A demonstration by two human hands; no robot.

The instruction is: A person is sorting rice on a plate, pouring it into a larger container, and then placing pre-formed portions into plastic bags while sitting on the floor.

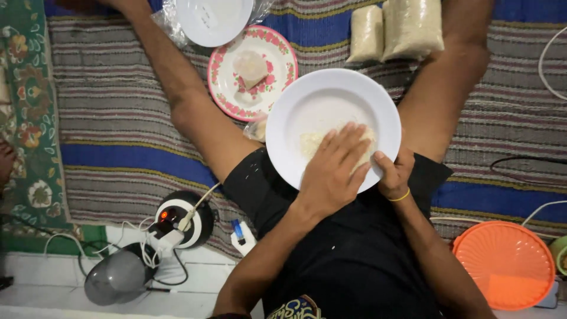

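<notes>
I sit on a striped mat with my legs spread. A white plate (331,100) rests over my lap with a pale mound of food (313,143) on it. My left hand (333,168) lies flat on that mound, fingers spread and pressing down. My right hand (394,175), with a yellow band at the wrist, grips the plate's near rim, thumb on top.
A flower-rimmed plate (224,88) with pale lumps sits between my legs, a white plate (212,20) in plastic beyond it. Two bags of grain (397,29) lie at the top right. An orange lid (505,263) is at lower right; a black device with cables (177,221) at lower left.
</notes>
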